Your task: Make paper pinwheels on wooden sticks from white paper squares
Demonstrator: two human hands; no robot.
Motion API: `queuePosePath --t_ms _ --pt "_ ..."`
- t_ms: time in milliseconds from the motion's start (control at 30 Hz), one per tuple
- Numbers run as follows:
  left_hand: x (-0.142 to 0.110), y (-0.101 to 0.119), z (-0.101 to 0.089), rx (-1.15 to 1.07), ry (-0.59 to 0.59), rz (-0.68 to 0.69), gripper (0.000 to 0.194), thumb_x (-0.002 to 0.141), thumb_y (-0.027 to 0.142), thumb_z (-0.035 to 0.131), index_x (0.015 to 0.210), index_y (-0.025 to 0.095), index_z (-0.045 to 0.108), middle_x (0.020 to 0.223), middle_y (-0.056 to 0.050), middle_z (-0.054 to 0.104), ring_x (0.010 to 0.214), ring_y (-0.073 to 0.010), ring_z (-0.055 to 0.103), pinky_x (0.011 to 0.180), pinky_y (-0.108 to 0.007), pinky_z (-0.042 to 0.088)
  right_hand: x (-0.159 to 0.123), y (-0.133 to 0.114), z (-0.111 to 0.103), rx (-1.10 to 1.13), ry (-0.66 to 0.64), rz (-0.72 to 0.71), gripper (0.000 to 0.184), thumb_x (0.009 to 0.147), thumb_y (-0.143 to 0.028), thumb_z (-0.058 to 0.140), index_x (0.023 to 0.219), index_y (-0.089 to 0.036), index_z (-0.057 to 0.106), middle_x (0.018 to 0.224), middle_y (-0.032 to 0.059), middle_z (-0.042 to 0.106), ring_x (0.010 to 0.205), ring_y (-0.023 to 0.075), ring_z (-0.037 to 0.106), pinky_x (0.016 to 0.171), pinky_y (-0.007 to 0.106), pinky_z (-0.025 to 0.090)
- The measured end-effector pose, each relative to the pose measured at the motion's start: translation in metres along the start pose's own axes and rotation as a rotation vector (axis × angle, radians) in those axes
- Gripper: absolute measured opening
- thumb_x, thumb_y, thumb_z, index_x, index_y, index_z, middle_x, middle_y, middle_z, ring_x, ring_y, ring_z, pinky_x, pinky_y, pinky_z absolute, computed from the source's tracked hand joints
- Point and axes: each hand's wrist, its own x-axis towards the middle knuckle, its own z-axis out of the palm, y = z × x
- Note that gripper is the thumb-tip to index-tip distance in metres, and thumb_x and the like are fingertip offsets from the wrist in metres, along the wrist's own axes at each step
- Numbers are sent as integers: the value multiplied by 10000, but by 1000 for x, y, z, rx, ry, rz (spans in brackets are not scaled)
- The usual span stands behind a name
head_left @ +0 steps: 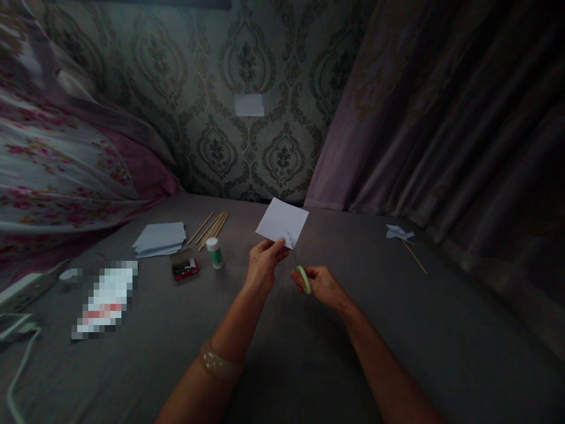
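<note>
Head view: the left hand pinched a white paper square above the grey cover; the right hand gripped green-handled scissors at its near corner. Unsupported paper could flex, skewing a cut; close blades could nick left fingertips. Bottle and packet lettering was illegible.

Left of the white-capped plastic bottle with a green label too small to read, we find a long white-and-red packet blurred into blocks, a small red box whose contents we cannot identify, and a thin white cable cut off by the edge.
</note>
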Motion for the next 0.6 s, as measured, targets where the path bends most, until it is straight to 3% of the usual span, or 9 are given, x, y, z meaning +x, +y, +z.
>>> queuePosePath --t_ms 600 --pt "-2 -2 2 12 -53 4 240 510 248 802 636 104 657 633 -35 646 576 -110 589 614 -242 472 -1 -3 -2 30 4 -5 480 655 -599 651 521 -154 530 510 -23 468 495 85 381 494 237 290"
